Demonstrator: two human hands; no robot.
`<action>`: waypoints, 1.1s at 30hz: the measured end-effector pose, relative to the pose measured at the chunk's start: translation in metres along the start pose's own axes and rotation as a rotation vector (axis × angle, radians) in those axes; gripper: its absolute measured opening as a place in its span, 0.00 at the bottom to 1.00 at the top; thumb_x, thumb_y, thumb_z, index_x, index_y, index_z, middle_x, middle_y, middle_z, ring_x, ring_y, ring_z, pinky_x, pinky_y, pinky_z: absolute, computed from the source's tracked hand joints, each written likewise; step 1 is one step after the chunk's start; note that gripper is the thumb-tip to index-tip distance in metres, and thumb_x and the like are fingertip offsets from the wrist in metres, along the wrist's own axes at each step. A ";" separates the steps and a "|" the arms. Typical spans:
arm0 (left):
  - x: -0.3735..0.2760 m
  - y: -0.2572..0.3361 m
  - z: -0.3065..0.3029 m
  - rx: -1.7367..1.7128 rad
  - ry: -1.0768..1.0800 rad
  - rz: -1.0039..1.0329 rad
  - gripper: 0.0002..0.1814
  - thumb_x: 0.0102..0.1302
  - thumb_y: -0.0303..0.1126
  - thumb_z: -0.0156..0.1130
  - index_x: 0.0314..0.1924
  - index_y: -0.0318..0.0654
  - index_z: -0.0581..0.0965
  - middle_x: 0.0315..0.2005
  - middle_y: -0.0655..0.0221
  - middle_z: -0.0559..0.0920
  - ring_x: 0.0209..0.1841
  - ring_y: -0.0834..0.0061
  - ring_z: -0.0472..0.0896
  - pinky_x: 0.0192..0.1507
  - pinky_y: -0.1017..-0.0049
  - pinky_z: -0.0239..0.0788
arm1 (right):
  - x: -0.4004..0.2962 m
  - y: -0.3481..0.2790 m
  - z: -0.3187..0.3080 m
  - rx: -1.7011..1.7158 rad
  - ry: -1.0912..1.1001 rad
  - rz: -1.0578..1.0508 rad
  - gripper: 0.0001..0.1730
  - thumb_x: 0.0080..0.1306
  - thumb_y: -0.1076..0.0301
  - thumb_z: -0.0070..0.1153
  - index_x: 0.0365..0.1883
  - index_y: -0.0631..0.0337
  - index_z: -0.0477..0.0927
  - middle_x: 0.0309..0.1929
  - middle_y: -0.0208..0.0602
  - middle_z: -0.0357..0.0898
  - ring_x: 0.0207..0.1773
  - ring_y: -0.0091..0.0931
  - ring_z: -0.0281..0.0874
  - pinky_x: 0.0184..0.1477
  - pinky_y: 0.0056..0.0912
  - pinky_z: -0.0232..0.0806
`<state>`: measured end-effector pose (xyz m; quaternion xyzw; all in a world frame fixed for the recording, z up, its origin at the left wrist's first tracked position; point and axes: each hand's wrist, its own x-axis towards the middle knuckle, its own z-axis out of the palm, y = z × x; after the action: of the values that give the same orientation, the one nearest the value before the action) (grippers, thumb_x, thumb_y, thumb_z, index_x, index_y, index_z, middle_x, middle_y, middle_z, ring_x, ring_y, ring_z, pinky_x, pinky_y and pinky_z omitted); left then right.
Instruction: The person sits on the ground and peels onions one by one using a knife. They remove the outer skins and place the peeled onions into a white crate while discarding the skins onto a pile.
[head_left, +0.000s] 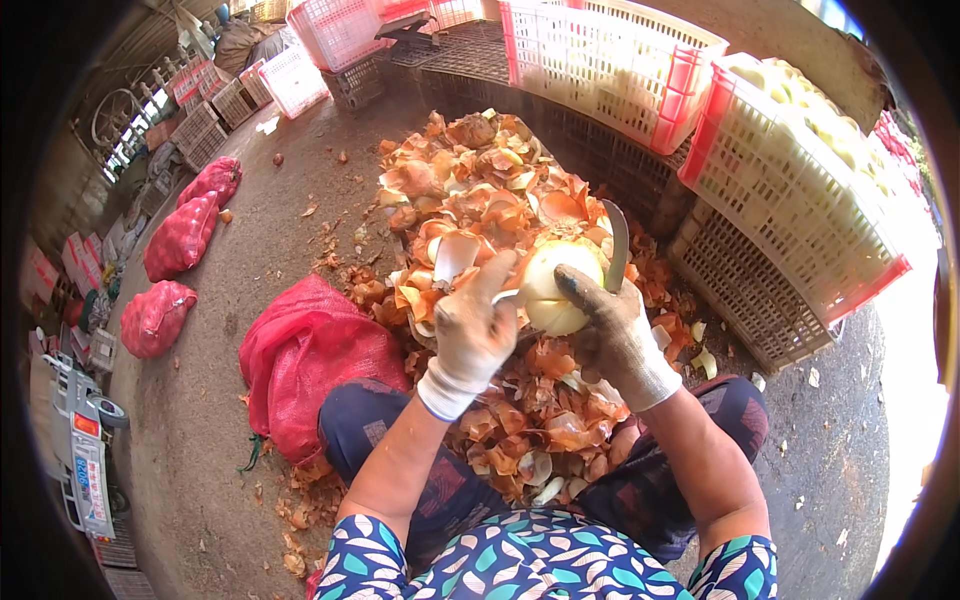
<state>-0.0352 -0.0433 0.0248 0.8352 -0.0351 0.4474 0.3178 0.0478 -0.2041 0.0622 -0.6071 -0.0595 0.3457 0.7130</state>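
My right hand (615, 330), in a soiled white knit glove, holds a peeled pale onion (551, 281) with the thumb across its side. A curved knife blade (618, 244) rises beside that thumb; its handle is hidden. My left hand (474, 330), also gloved, is at the onion's left side with its fingers bent. Between its finger and thumb shows a pale strip (506, 295), and I cannot tell whether it is pinched. Below both hands, a large heap of brown onion skins (487, 195) spreads between my legs and away from me.
A red mesh sack (315, 360) slumps by my left knee. Filled red mesh sacks (180, 236) lie farther left, near a parked vehicle (86, 450). At right, a plastic crate of peeled onions (795, 187) and another crate (600, 75) stand on upturned crates (742, 285).
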 end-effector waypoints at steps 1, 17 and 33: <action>0.001 -0.007 0.001 -0.051 0.065 0.013 0.21 0.58 0.17 0.49 0.51 0.30 0.80 0.37 0.57 0.85 0.32 0.73 0.84 0.38 0.76 0.77 | -0.001 -0.001 -0.001 -0.002 -0.040 0.035 0.26 0.62 0.47 0.64 0.46 0.61 0.79 0.23 0.30 0.78 0.12 0.18 0.63 0.11 0.21 0.54; 0.042 -0.062 -0.011 0.158 -0.023 -0.686 0.12 0.58 0.23 0.56 0.42 0.37 0.80 0.35 0.56 0.85 0.40 0.66 0.85 0.41 0.73 0.75 | -0.020 0.006 0.001 -0.228 -0.672 0.196 0.31 0.52 0.59 0.74 0.51 0.64 0.79 0.30 0.30 0.83 0.23 0.18 0.76 0.21 0.18 0.68; 0.003 0.001 -0.001 -1.308 -0.108 -0.890 0.26 0.74 0.36 0.53 0.68 0.40 0.64 0.59 0.58 0.74 0.60 0.60 0.76 0.54 0.58 0.79 | 0.031 0.005 0.001 0.193 -0.233 -0.170 0.29 0.62 0.57 0.67 0.54 0.64 0.71 0.26 0.31 0.77 0.19 0.17 0.72 0.14 0.19 0.64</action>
<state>-0.0341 -0.0431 0.0279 0.4352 0.0310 0.1257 0.8910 0.0687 -0.1858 0.0476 -0.4842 -0.1595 0.3561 0.7831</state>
